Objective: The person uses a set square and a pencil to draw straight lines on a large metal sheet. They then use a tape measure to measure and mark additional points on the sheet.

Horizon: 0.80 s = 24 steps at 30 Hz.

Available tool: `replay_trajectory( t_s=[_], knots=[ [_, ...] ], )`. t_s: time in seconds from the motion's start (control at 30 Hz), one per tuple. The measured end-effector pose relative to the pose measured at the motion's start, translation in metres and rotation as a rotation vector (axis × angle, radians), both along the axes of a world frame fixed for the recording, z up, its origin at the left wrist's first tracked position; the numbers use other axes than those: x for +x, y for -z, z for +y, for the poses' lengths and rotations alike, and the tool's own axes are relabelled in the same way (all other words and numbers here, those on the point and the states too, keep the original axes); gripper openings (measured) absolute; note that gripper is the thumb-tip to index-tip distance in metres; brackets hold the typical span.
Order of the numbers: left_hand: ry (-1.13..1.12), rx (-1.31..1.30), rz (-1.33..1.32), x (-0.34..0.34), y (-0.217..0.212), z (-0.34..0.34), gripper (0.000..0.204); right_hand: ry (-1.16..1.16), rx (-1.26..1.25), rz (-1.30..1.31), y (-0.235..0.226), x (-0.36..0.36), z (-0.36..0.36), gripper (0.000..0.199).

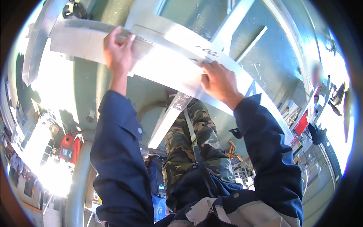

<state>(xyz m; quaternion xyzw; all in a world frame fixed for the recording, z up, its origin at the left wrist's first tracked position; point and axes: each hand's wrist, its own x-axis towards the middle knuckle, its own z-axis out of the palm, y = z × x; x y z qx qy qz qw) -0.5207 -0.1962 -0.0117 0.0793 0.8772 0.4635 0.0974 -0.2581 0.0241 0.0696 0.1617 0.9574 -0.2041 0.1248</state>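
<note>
A long, pale metal beam point(77, 42) runs across in front of me, sloping down to the right. My left hand point(117, 51) is bent over its far edge, fingers and thumb closed on it. Beside those fingertips a narrow row of dark tick marks point(145, 40) shows on the metal. My right hand point(222, 81) rests farther right along the beam, fingers curled and thumb pressed in. Whatever it pinches is hidden. Dark handwritten marks point(206, 51) lie on the beam just beyond the right fingers. Glare washes out the face between my hands.
Another metal bar point(38, 49) stands across the left end. A pale bar point(168, 121) juts toward my legs below the beam. More bars point(251, 44) lie on the green floor point(185, 15) beyond. A red case point(70, 148) sits at lower left, by a thick pipe point(78, 185).
</note>
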Motion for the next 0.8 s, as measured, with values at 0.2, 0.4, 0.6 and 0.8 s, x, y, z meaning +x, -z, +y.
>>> replay_trajectory(
  t_s=[0.2,0.4,0.6,0.8],
  knots=[
    [-0.029,0.187,-0.65,0.108,-0.081,-0.009,0.051,0.118,-0.252,-0.003,-0.027,-0.007,-0.032,0.014],
    [-0.299,0.894,-1.056,0.2,-0.082,-0.012,0.05,0.056,-0.54,-0.197,-0.045,-0.012,-0.076,0.037],
    [-0.441,0.942,-0.971,0.202,-0.049,-0.027,0.042,0.198,-0.522,-0.162,-0.041,0.013,-0.013,0.076],
    [-0.318,0.549,-0.916,0.211,-0.049,0.001,0.037,0.175,-0.322,-0.226,0.028,0.036,0.156,0.085]
  ],
)
